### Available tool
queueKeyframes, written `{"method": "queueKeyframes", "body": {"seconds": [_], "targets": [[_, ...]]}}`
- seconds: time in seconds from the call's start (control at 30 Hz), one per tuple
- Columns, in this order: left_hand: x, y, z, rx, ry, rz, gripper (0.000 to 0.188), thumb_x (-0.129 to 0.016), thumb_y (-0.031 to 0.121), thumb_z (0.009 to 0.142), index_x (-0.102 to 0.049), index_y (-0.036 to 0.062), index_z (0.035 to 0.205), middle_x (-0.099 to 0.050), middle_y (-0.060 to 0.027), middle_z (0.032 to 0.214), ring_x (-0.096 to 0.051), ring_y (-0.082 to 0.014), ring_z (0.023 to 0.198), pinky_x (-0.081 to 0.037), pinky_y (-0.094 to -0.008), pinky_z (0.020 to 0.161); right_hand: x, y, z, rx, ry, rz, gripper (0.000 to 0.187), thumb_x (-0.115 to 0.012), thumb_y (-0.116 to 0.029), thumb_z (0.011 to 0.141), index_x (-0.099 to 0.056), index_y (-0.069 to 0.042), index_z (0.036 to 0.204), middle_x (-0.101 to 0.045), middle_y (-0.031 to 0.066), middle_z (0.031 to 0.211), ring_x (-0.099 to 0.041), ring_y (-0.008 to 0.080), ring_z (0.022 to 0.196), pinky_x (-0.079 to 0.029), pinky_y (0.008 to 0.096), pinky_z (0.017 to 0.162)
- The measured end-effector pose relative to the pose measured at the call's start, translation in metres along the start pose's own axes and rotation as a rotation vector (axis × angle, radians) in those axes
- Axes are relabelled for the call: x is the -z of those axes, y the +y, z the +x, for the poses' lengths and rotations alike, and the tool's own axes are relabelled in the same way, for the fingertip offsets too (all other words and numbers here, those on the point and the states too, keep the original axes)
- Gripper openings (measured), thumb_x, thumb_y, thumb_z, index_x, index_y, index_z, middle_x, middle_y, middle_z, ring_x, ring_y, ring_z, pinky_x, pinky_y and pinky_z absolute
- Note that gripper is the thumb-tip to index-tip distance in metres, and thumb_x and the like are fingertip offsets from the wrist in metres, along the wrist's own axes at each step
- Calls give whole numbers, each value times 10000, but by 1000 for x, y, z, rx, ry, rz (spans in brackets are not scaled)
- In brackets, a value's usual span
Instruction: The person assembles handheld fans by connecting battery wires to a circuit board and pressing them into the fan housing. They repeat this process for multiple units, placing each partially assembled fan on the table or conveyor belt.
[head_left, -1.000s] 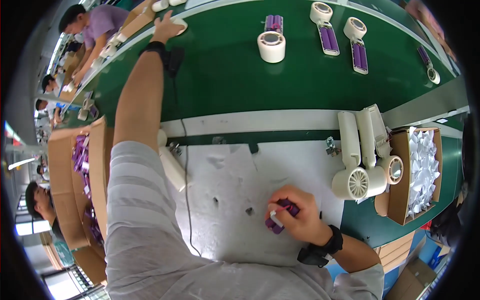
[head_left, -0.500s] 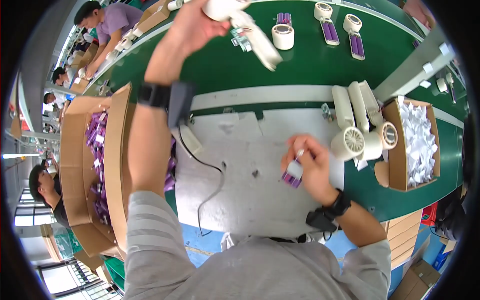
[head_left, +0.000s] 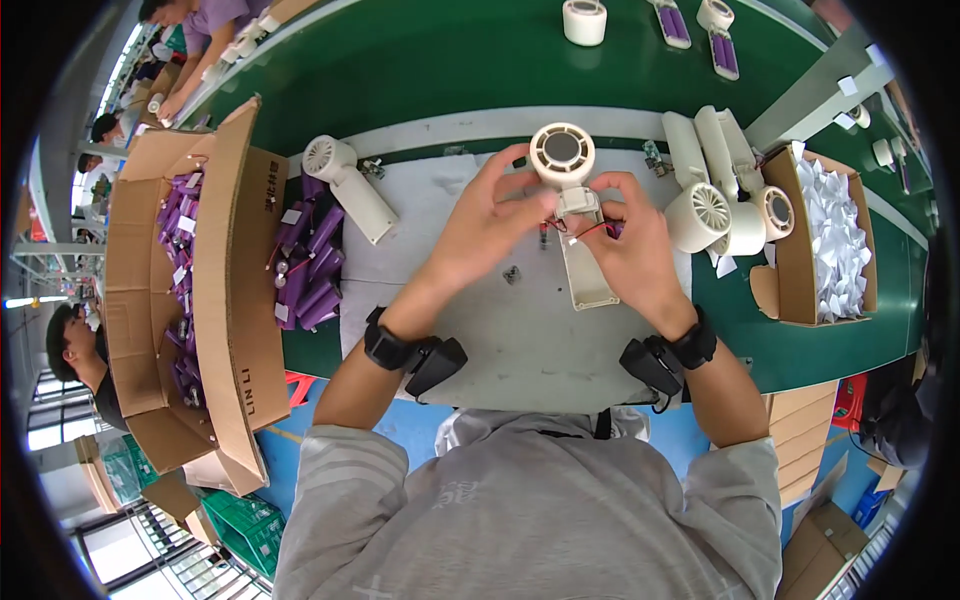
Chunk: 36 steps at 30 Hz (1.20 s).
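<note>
Battery pack [head_left: 614,229] hides in right hand [head_left: 643,250] — mostly (some purple shows).

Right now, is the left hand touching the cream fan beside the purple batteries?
Apart: the head view shows pale mat between the left hand and cream fan.

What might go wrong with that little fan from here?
The thin wires near the right hand might get snagged or pinched. The cream fan might slip, being held up between that hand and the left hand. The right hand might also knock the fan housings bunched close beside it.
</note>
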<state>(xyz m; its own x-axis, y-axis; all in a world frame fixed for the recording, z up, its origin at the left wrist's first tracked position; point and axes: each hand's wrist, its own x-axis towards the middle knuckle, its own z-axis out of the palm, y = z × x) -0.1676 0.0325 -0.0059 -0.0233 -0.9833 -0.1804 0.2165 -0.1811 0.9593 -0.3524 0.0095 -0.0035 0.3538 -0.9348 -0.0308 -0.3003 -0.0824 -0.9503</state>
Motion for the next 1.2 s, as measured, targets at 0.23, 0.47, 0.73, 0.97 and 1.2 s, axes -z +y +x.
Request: {"method": "queueKeyframes", "body": {"seconds": [0.23, 0.47, 0.73, 0.97, 1.2], "targets": [[21, -6, -11, -142, -236, 385, 469, -753, 19, 778, -573, 58, 1209, -656, -81, 989, -626, -128, 846, -533, -284, 765, -5, -2, 0, 12, 29, -186, 247, -740, -95, 823, -558, -35, 979, -642, 88, 746, -600, 117, 606, -467, 254, 548], [27, 4, -12, 20, -282, 383, 267, -702, -35, 821, -641, 15, 1076, -654, -17, 1011, -597, -103, 897, -518, -258, 768, -10, -9, -8, 293, 50, -380, 208, -777, -38, 757, -648, -20, 919, -563, 63, 813, -576, 145, 618, -458, 259, 507], [26, -2, -16, -89, -235, 310, 262, -672, -35, 807, -645, 25, 1061, -668, -58, 926, -627, -138, 800, -530, -277, 747, -18, -7, -10, 305, 0, -389, 144, -776, -1, 738, -695, -11, 857, -535, 64, 842, -538, 154, 624, -435, 264, 489], [29, 3, -16, -11, -248, 224, 296, -645, -80, 776, -649, 28, 1052, -666, -62, 961, -648, -165, 823, -540, -298, 770, -19, -5, -10, 324, -24, -454, 136, -779, -3, 726, -716, -17, 846, -500, 59, 812, -524, 153, 654, -438, 265, 503], [39, -3, -11, -441, -313, 586, 308, -640, -130, 735, -684, 38, 989, -640, -62, 1002, -629, -179, 876, -517, -289, 754, -18, -6, -11, 305, -38, -478, 180, -771, 12, 685, -722, -36, 851, -493, 58, 812, -527, 159, 663, -450, 279, 539]]}}
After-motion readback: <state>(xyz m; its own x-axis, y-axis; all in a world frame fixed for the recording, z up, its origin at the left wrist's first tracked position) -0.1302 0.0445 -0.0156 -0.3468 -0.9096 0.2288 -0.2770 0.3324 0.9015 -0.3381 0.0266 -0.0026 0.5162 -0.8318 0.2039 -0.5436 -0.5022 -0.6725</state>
